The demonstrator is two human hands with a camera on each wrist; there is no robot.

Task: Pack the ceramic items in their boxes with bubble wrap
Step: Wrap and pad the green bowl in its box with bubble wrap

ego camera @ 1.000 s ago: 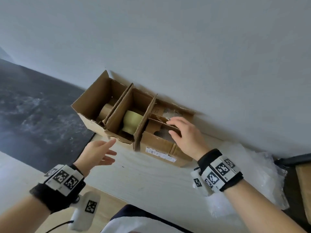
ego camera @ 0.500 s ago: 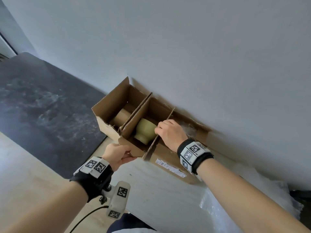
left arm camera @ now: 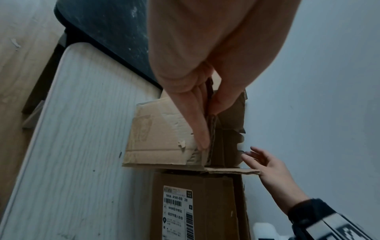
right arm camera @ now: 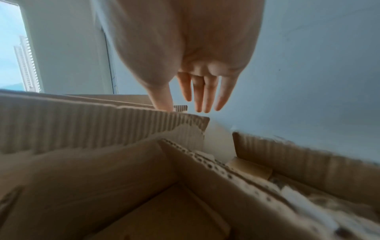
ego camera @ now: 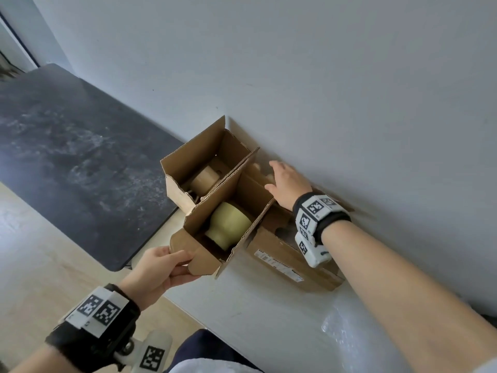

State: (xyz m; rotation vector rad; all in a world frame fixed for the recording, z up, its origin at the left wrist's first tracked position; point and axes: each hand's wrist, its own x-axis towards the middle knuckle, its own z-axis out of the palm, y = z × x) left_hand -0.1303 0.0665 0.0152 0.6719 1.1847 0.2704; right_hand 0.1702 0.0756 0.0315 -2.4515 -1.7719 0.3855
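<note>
Three open cardboard boxes stand in a row against the wall. The left box (ego camera: 188, 157) holds a tan ceramic cup (ego camera: 205, 179). A yellow-green ceramic pot (ego camera: 228, 226) lies in the middle box (ego camera: 207, 261). My left hand (ego camera: 192, 266) pinches that box's near wall between thumb and fingers; the left wrist view shows the left hand (left arm camera: 208, 128) on the cardboard edge. My right hand (ego camera: 274, 176) reaches to the far side of the middle box by the wall with its fingers (right arm camera: 205, 100) straight, holding nothing. The right box (ego camera: 279, 267) carries a shipping label.
Bubble wrap (ego camera: 349, 343) lies on the white table (ego camera: 242, 305) at the lower right. A dark tabletop (ego camera: 80, 157) adjoins on the left, with wooden floor (ego camera: 40, 251) below it. The wall (ego camera: 349, 103) runs directly behind the boxes.
My right hand left the flap between the middle and right boxes and moved to the far side by the wall, fingers straightened. My left hand took hold of the middle box's near wall.
</note>
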